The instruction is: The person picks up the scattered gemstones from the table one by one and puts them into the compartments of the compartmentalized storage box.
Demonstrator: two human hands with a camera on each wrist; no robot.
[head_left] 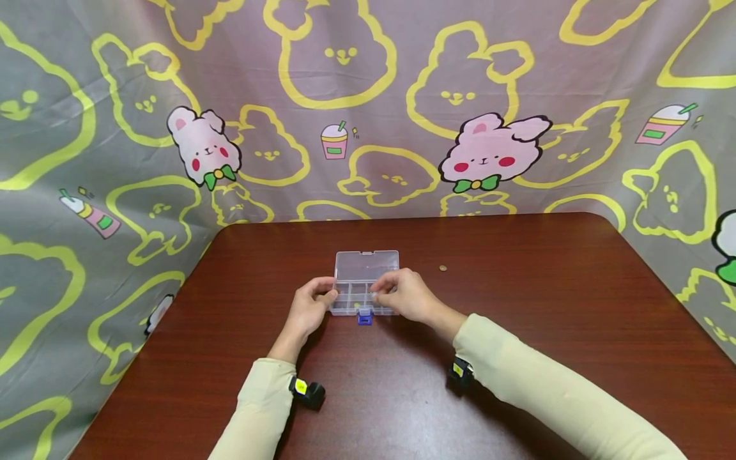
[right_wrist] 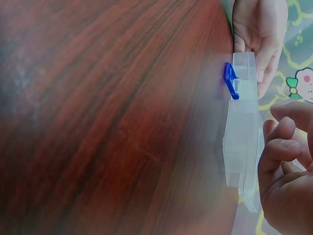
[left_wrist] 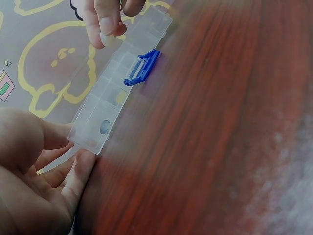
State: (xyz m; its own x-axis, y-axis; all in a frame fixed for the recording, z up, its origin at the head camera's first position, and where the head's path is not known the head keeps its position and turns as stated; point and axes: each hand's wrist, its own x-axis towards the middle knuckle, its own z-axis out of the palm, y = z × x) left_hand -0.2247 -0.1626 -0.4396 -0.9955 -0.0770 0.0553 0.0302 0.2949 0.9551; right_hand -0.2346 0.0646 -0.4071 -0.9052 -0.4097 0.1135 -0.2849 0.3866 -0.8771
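Note:
A clear plastic compartment box (head_left: pixel 349 297) with a blue latch (head_left: pixel 365 317) lies on the table, its lid (head_left: pixel 367 265) raised at the back. My left hand (head_left: pixel 310 306) holds the box's left end between thumb and fingers. Over the right compartments, my right hand (head_left: pixel 407 295) pinches a small pale thing (left_wrist: pixel 106 39) at the fingertips; its kind is too blurred to tell. Inside the box, a dark round piece (left_wrist: pixel 104 127) lies in the end compartment and a yellowish piece (left_wrist: pixel 121 97) in another.
A small round tan piece (head_left: pixel 443 268) lies on the brown table (head_left: pixel 517 287), right of the box. A patterned cloth (head_left: pixel 379 115) hangs behind the table and along its sides.

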